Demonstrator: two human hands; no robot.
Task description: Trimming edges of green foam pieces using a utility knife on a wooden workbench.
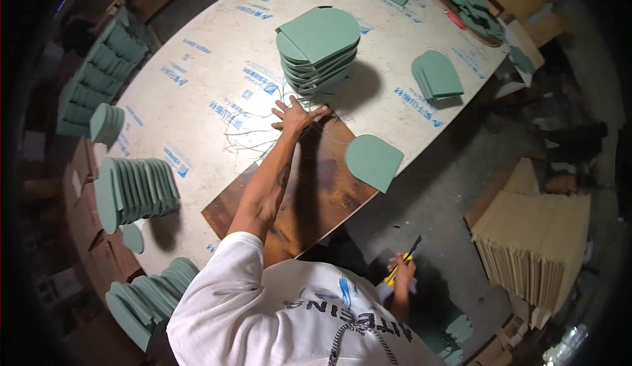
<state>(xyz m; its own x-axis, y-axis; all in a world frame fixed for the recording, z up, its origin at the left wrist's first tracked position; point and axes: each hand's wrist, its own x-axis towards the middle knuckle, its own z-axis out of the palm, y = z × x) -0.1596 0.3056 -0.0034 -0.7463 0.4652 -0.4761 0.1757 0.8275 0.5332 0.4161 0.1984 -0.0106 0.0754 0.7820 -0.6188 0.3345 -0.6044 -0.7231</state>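
My left arm reaches over the table, and my left hand (296,114) rests with fingers spread among thin loose strings (249,143). Just beyond the fingertips stands a tall stack of green padded panels (319,40), each with one rounded end. A brown wood-grain board (329,178) lies under my left forearm. Low at my side, past the table's edge, my right hand (403,274) is closed around a yellow-handled tool (407,259) with a slim black end; its exact kind is unclear. A single green panel (374,160) lies right of the board, at the table's edge.
More green panels (138,191) stand in rows along the white table's (217,89) left side. A small pile of panels (436,76) sits at the right, near a red object (454,20). Bundled tan sheets (533,247) stand on the floor at the right.
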